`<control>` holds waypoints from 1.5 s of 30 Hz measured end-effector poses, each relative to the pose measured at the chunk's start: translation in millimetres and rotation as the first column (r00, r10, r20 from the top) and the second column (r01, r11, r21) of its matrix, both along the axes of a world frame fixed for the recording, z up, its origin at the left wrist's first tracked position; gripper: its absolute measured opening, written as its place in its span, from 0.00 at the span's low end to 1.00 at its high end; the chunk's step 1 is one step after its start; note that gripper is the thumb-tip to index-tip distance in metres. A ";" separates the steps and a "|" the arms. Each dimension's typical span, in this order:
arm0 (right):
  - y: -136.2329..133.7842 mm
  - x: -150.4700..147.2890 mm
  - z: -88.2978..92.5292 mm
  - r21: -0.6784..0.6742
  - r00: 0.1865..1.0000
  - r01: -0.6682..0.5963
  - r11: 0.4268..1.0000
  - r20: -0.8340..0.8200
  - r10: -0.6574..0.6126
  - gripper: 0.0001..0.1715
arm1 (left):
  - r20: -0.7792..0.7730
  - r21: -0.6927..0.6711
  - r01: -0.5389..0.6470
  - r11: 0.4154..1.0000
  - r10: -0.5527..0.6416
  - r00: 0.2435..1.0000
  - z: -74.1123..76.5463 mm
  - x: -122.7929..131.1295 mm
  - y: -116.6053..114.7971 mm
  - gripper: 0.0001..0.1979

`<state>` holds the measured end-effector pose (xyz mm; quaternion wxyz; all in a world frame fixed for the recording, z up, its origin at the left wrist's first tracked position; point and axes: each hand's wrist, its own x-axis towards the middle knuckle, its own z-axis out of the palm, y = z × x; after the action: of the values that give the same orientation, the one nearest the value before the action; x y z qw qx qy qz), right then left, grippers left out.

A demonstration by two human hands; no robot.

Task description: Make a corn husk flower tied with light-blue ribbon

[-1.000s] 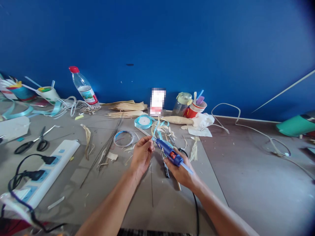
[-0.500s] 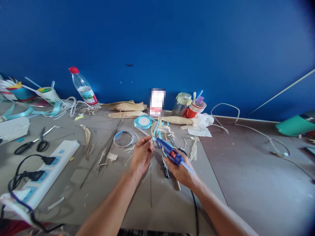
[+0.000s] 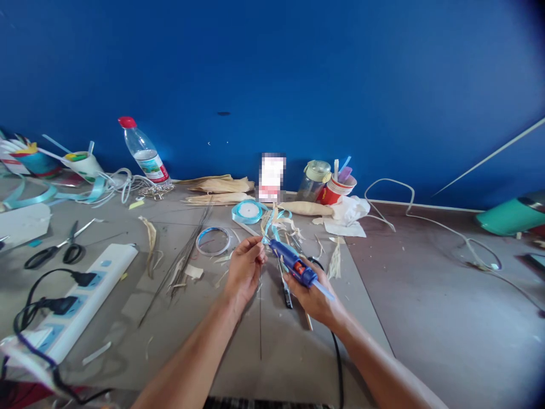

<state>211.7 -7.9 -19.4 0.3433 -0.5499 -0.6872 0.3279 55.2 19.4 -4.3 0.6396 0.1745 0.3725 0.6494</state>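
Your left hand [image 3: 244, 270] is closed into a pinch, thumb against fingertips, on the near end of a pale blue ribbon [image 3: 268, 228] bundled with a few dry straw-coloured strips. The pinch holds that end just off the work surface [image 3: 426, 318], probably so it stays put right at the tool's tip. Your right hand [image 3: 314, 296] is wrapped around the handle of the blue glue gun [image 3: 293, 264]. The nozzle is angled up and left until it almost meets the pinched end, and the clear stick juts out the back over your knuckles. That slant looks chosen so you can see the tip past your own fingers. The gun's black cord [image 3: 339, 363] trails back beside your right forearm, out of the way.

The ribbon spool [image 3: 247, 211] lies just beyond the hands, and a ring of tape [image 3: 213, 240] sits to its left, both within easy reach. Scissors [image 3: 53, 250] and a white power strip [image 3: 91, 292] lie well off to the left. A plastic bottle [image 3: 145, 153] leans at the blue wall, and a red paper cup [image 3: 338, 190] sits further along it.
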 end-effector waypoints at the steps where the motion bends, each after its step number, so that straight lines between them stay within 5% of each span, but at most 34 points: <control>1: 0.1 0.0 -0.6 0.000 1.000 0.004 1.000 -0.005 -0.004 0.14 | -0.003 -0.002 0.003 1.000 -0.003 1.000 0.4 0.1 -0.2 0.08; 7: -1.8 1.7 3.2 -0.026 0.998 -0.063 0.998 -0.003 0.063 0.13 | 0.017 -0.005 0.001 1.000 -0.001 1.000 0.9 -0.3 0.5 0.08; 15: -4.6 21.4 46.7 0.151 0.972 -0.223 0.963 0.104 0.209 0.17 | 0.063 -0.018 0.019 1.000 -0.017 0.998 -3.9 -5.8 1.0 0.08; 21: -8.2 62.4 28.2 0.161 0.901 -0.109 0.981 0.432 0.030 0.21 | 0.134 -0.045 0.011 0.999 -0.005 0.991 -1.9 -5.3 2.1 0.09; 28: -22.6 79.2 4.9 -0.023 0.618 0.055 0.998 0.786 -0.016 0.18 | 0.186 -0.034 0.040 0.999 -0.033 0.982 -4.7 -4.7 1.5 0.08; 33: -23.0 87.7 17.6 -0.107 0.644 0.012 0.994 0.762 0.074 0.24 | 0.191 -0.023 0.048 0.999 -0.043 0.981 -4.3 -4.8 2.3 0.08; 39: 30.0 78.8 45.6 0.048 0.845 0.036 0.998 0.532 -0.056 0.21 | 0.165 -0.046 0.032 0.998 -0.024 0.986 0.7 -3.8 1.6 0.09; 45: 122.7 36.0 33.9 0.013 0.849 -0.015 1.000 0.528 0.005 0.19 | 0.174 -0.045 0.030 0.999 -0.022 0.984 0.5 -5.7 2.9 0.10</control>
<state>247.7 114.8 14.5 0.1444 -0.6123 -0.7606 0.1604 49.5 22.3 -3.7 0.6820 0.1069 0.3283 0.6447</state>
